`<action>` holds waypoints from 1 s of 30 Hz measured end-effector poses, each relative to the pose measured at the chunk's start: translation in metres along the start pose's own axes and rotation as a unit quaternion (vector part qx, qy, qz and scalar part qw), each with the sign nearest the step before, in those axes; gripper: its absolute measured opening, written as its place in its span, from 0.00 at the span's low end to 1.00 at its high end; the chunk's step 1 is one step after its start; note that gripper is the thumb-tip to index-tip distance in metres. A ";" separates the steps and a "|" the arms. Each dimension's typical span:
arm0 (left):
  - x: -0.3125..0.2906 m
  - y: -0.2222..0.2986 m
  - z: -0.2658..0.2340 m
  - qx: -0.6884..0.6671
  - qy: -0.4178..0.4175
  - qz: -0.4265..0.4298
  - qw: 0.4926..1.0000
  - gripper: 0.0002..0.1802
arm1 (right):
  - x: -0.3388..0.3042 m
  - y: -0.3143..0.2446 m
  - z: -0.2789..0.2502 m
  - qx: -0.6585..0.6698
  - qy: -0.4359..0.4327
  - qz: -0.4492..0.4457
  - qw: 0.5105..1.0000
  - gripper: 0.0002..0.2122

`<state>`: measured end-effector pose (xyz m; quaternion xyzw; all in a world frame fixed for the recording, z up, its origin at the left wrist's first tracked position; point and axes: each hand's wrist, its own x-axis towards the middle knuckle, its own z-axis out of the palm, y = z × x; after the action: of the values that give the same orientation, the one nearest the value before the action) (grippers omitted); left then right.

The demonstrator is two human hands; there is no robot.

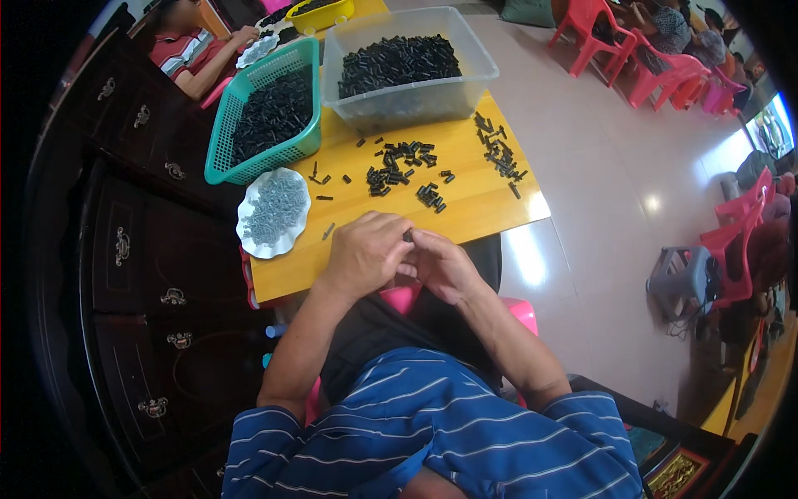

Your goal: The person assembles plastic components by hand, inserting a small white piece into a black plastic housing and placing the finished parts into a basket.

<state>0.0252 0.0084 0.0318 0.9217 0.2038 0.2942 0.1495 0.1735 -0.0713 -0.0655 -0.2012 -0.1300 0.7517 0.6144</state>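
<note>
My left hand point(363, 254) and my right hand point(446, 268) meet just off the table's near edge, fingers closed together. Between their fingertips shows the dark end of a small black cylindrical piece point(407, 236); the rest of it is hidden by the fingers. Ahead on the yellow table point(357, 179) lies a loose pile of short black cylinders point(401, 166), with a smaller cluster of them point(431, 197) nearer me. Thin black pieces point(499, 154) are strewn along the right edge. Left of my hands, a white scalloped plate point(244, 218) carries many tiny silvery-grey pieces.
A green basket point(218, 154) and a translucent tub point(416, 104), both full of black pieces, stand farther back, with a yellow basin point(337, 14) behind. Dark drawers point(125, 249) line the left. Another person point(187, 50) sits at far left. Red chairs point(586, 37) stand at right.
</note>
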 end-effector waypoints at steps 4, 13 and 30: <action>-0.002 -0.003 0.001 0.000 0.006 -0.010 1.000 0.12 | 0.000 -0.002 0.008 -0.016 -0.021 -0.002 1.000 0.14; -0.006 -0.008 0.003 0.002 0.003 -0.002 1.000 0.13 | -0.002 0.001 0.011 -0.034 0.035 0.001 0.999 0.12; -0.010 -0.027 -0.037 -0.117 -0.120 -0.130 0.977 0.06 | -0.008 0.002 0.012 -0.129 0.000 0.055 0.990 0.20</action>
<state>-0.0123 0.0335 0.0451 0.8919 0.2671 0.1815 0.3167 0.1679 -0.0791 -0.0544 -0.2856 -0.2145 0.7612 0.5413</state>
